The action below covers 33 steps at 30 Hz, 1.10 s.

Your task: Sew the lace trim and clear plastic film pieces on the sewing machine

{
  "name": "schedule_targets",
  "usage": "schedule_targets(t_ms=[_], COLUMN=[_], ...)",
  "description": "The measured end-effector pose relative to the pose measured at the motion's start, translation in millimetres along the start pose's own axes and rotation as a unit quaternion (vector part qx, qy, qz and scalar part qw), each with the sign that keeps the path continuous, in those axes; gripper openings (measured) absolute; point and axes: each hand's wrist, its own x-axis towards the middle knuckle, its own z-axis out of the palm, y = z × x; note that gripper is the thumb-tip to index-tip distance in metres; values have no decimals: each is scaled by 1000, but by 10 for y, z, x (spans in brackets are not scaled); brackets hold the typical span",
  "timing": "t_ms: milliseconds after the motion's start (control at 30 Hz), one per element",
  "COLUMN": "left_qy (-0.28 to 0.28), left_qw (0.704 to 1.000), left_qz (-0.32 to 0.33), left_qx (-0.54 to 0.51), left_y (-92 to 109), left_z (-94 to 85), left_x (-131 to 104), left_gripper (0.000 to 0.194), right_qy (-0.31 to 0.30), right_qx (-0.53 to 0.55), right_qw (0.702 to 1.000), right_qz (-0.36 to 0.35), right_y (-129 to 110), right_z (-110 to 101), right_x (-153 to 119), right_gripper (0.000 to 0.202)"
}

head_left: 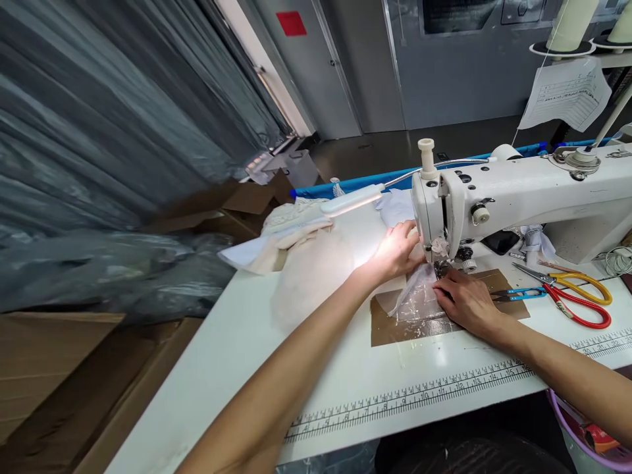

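Note:
A white sewing machine (498, 197) stands at the right, its needle end over a piece of sheer white fabric (417, 299). Left of the presser foot, my left hand (397, 250) has its fingers bent around the fabric's far edge; the fingertips are partly hidden by the machine head. My right hand (461, 296) pinches the near right edge of the same fabric, close beside the needle. Beneath the cloth lies a brown sheet (388, 332) fixed around the stitching area. Blue thread snips (526, 293) rest just right of my right hand.
Scissors with red and yellow handles (580, 293) lie on the right of the white table (237, 368). A lamp (353, 199) reaches over pale cloth (316, 283) on the left. Rulers (409, 401) run along the front edge. Cardboard boxes (59, 368) stand at left.

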Motion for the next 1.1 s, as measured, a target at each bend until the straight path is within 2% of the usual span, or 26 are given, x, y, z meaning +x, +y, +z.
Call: schedule_targets(t_ms=[67, 133, 200, 333, 467, 833, 900, 1000, 1100], left_qy=[5, -14, -37, -42, -32, -45, -26, 22, 36], left_qw=[999, 997, 995, 997, 996, 998, 999, 999, 998], left_qz=[32, 71, 84, 64, 66, 30, 18, 9, 50], left_qx=[31, 39, 31, -10, -43, 13, 30, 36, -4], left_y=[82, 153, 182, 138, 104, 198, 204, 201, 245], left_z=[-12, -1, 40, 140, 156, 194, 148, -20, -226], left_x=[-80, -148, -198, -248, -261, -258, -262, -306, -443], left_gripper=[18, 18, 21, 27, 30, 23, 21, 22, 24], right_qy=[10, 20, 25, 40, 50, 46, 42, 30, -7], right_qx=[6, 17, 31, 51, 53, 58, 56, 64, 76], right_qw=[1000, 999, 998, 996, 994, 993, 993, 994, 994], right_qz=[-4, -21, -42, -65, -79, -92, -92, -85, -72], right_y=[11, 31, 63, 131, 155, 173, 163, 149, 160], right_z=[18, 30, 39, 57, 70, 83, 74, 36, -44], right_x=[-11, -30, -53, -73, -64, -56, -56, -62, -62], right_gripper=[24, 28, 32, 34, 36, 38, 36, 37, 40])
